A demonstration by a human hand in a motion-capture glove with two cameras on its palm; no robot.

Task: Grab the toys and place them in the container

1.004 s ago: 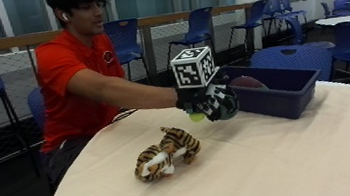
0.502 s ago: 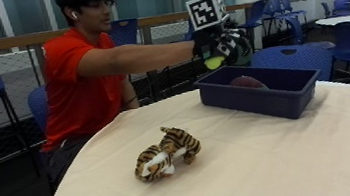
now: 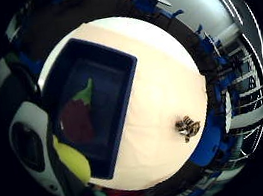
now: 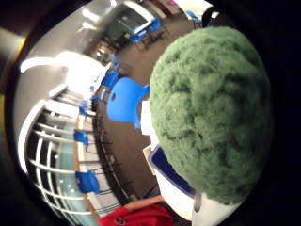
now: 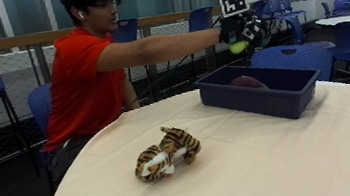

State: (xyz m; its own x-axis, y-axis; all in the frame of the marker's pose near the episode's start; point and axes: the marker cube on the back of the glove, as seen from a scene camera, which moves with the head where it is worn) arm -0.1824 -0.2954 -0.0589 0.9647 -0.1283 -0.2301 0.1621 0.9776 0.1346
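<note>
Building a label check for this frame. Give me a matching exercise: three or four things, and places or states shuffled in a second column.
1. tiger toy
2. purple toy
3. green toy
4. blue container

a. lying inside the container
b. held in the right hand, above the container
c. lying on the tablecloth, apart from the container
d. standing on the table, open at the top

Pairs: 1-c, 2-a, 3-b, 4-d

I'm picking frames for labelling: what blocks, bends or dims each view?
Thumb side palm view: the green fuzzy toy held by the right hand fills nearly half the picture. Little finger side palm view: strong curving, with the blue container and tiger toy still readable. Outside view: dim background.
</note>
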